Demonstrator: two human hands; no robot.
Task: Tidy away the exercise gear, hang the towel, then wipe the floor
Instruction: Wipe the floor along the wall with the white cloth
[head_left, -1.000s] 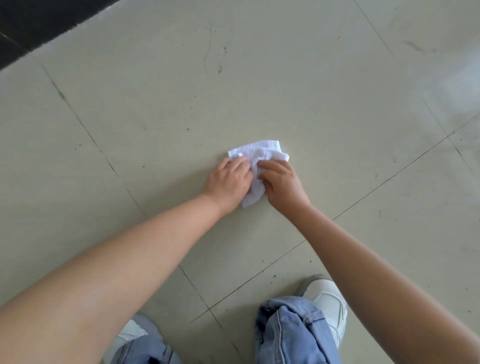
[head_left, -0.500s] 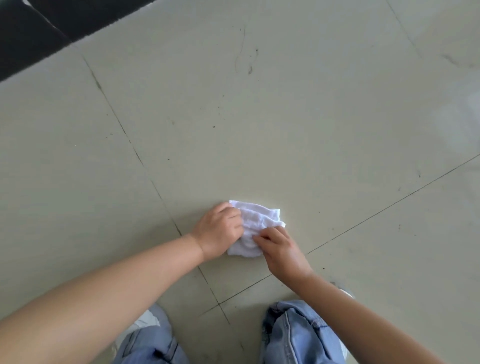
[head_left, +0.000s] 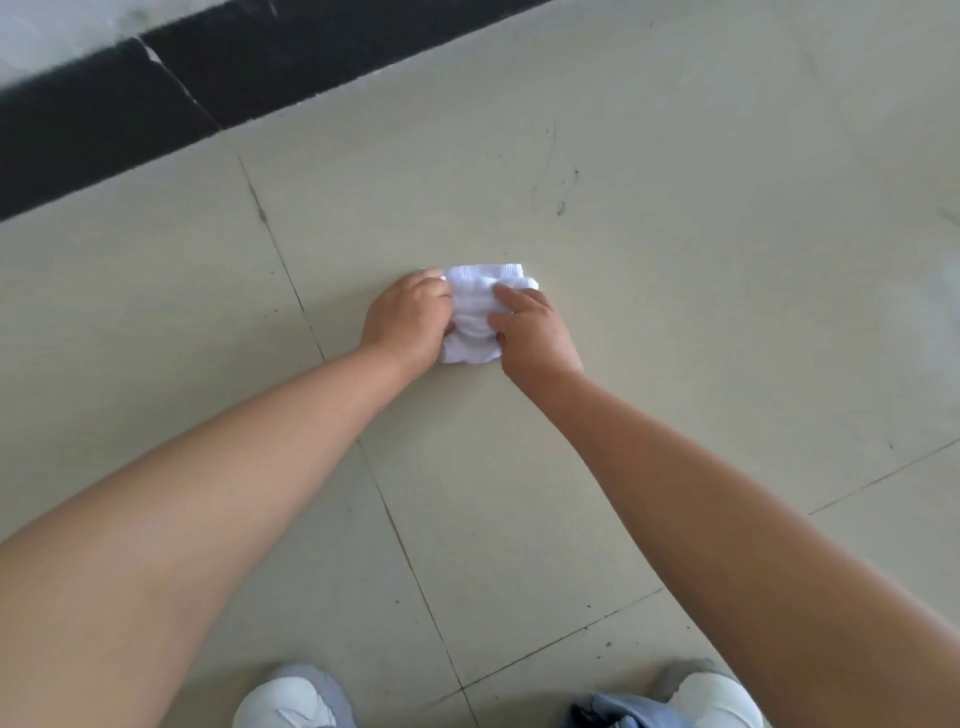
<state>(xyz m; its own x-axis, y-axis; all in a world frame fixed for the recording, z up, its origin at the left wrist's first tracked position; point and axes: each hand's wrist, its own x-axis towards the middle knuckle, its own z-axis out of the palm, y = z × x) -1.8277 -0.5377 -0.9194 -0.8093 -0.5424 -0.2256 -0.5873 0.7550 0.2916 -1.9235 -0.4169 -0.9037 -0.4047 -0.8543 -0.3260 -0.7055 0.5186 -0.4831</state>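
Observation:
A small bunched white cloth (head_left: 475, 322) lies on the pale tiled floor (head_left: 675, 312) in the middle of the view. My left hand (head_left: 408, 319) grips its left side with curled fingers. My right hand (head_left: 535, 332) holds its right side, with the fingers laid over the top of the cloth and the thumb at its lower edge. Both arms reach forward and down to it. No exercise gear or hanging towel is in view.
A black strip (head_left: 156, 104) runs along the floor at the top left, with a pale surface beyond it. Dark scuff marks (head_left: 561, 202) lie beyond the cloth. My white shoes (head_left: 293, 699) and a denim trouser cuff (head_left: 618, 714) sit at the bottom edge.
Both hands drew the cloth back toward my feet, then pushed it forward again across the tile. The view has tilted up, so the black strip now shows more.

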